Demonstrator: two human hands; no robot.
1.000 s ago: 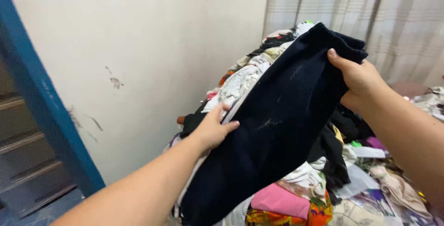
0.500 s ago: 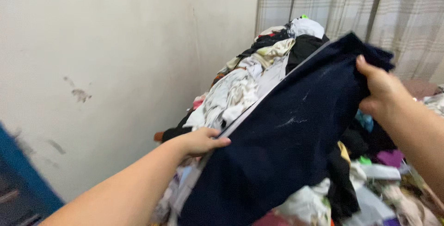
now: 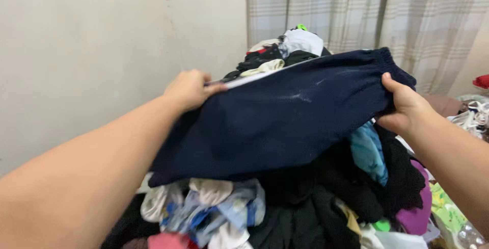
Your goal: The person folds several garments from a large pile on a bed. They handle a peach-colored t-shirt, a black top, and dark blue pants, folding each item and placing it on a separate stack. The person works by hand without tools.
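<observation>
Head view: both hands, left (image 3: pixel 189 89) and right (image 3: pixel 404 107), have fingers pinched on navy trousers (image 3: pixel 285 121) above clothes pile (image 3: pixel 305 198).

Hands: two, left hand (image 3: pixel 189 89) and right hand (image 3: pixel 405 107), both gripping one dark navy garment (image 3: pixel 285 121). Clothes pile (image 3: pixel 316 198): one heap, individual pieces too tangled for an exact count. Distinct among them: one teal piece (image 3: pixel 368 152), one purple piece (image 3: pixel 415 213), one white piece (image 3: pixel 301 40) on top. Plaid curtain (image 3: pixel 356 14): one. Wall (image 3: pixel 91 50): one.
</observation>
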